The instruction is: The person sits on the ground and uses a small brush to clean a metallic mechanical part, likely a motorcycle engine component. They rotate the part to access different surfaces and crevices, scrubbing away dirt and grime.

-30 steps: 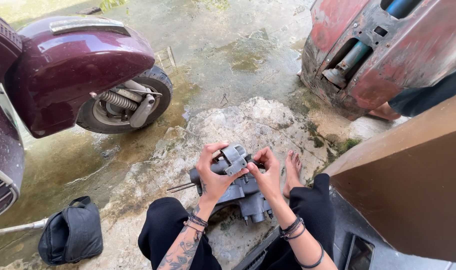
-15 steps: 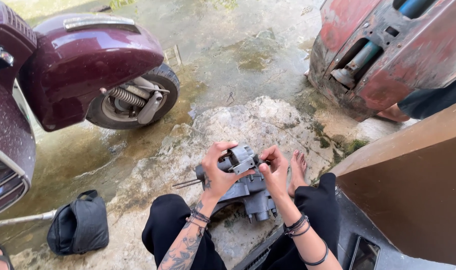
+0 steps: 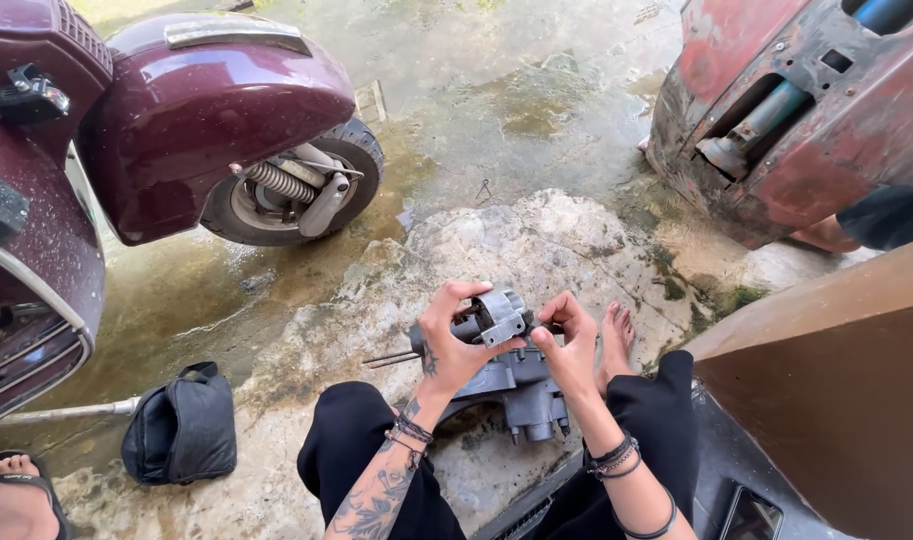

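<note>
Starting at the far left of the frame, a sandalled foot [image 3: 11, 490] shows in the bottom corner, beside a thin metal rod [image 3: 66, 411] lying on the wet ground. A maroon scooter [image 3: 156, 130] fills the upper left, its front wheel [image 3: 296, 190] resting on the damp concrete. Lower left, a black bag [image 3: 181, 428] sits near the person's knee. At centre, the left hand [image 3: 451, 345] curls around a grey metal engine part [image 3: 506, 365], fingers wrapped over its top and thumb pressed to a small silver block [image 3: 501, 322] on it. The right hand [image 3: 568, 350] pinches the same block from the other side, fingertips closed on it. The part hangs low centre over a pale rough rock [image 3: 536, 250], between the black-trousered knees. Upper right stands a rusty red body shell [image 3: 806, 110]; lower right, a brown box [image 3: 836, 400].
</note>
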